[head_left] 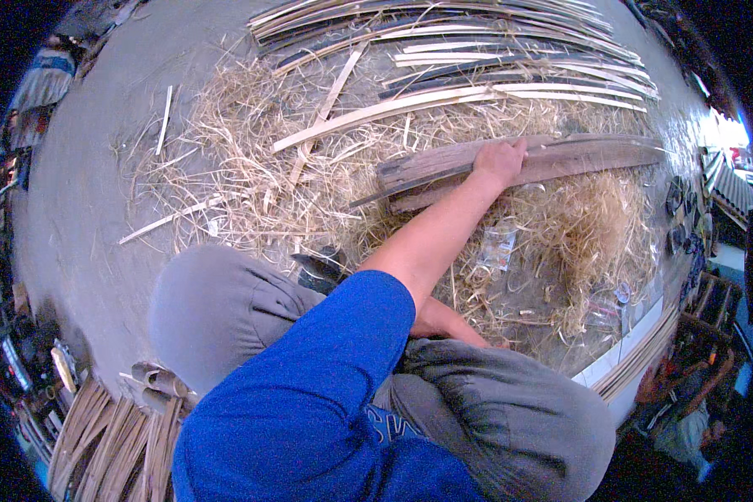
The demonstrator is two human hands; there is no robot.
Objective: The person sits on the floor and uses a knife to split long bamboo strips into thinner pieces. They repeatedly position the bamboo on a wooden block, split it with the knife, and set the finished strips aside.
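Note:
My left arm, in a blue sleeve, reaches across to the right. My left hand is closed on a long weathered brown wooden piece, which lies over dry shavings with another brown length beside it. From under that arm, my right forearm shows in front of my right knee. The right hand itself is hidden. A dark, flat, blade-like object pokes out left of my left sleeve; what holds it, if anything, cannot be seen. Curly pale shavings surround the wood.
Long pale and dark strips lie in rows at the far side. Loose strips cross the shavings. A small clear wrapper lies right of my arm. Split brown lengths are piled at lower left. Another person is at lower right.

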